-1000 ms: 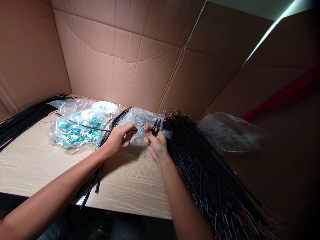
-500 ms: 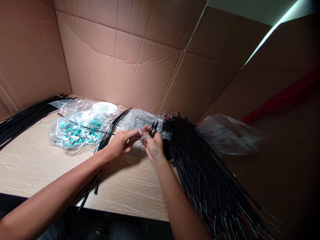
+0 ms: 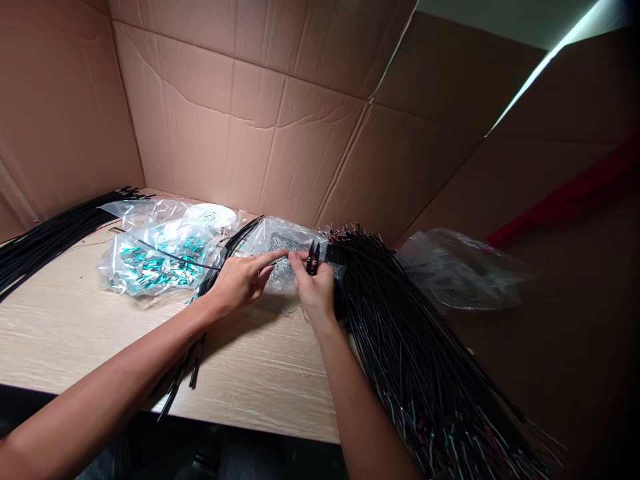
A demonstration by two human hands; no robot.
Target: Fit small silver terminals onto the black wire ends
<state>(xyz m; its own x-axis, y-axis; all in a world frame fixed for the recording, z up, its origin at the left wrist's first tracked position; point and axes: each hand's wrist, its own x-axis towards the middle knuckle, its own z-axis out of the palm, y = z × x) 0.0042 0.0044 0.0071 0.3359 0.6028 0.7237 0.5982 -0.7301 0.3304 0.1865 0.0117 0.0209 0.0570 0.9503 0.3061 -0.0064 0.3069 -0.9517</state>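
Near the surface's [image 3: 280,393] rear edge, our left hand [image 3: 243,275] grips cable [image 3: 170,255]; our right hand [image 3: 316,288], clippers [image 3: 311,263] (blades [image 3: 317,251] best averted).

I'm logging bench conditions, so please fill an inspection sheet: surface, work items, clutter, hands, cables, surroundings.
Surface: wood-grain tabletop, tiny bits near the middle.
Work items: thin cable, black snips.
Clutter: bag of teal and silver pieces, bag of grey bits, crumpled clear bag.
Hands: left hand holds the thin cable; right hand holds the black snips.
Cables: large bundle right, smaller bundle far left, bunch behind left hand.
Surroundings: cardboard walls; red strip at right, material unclear.
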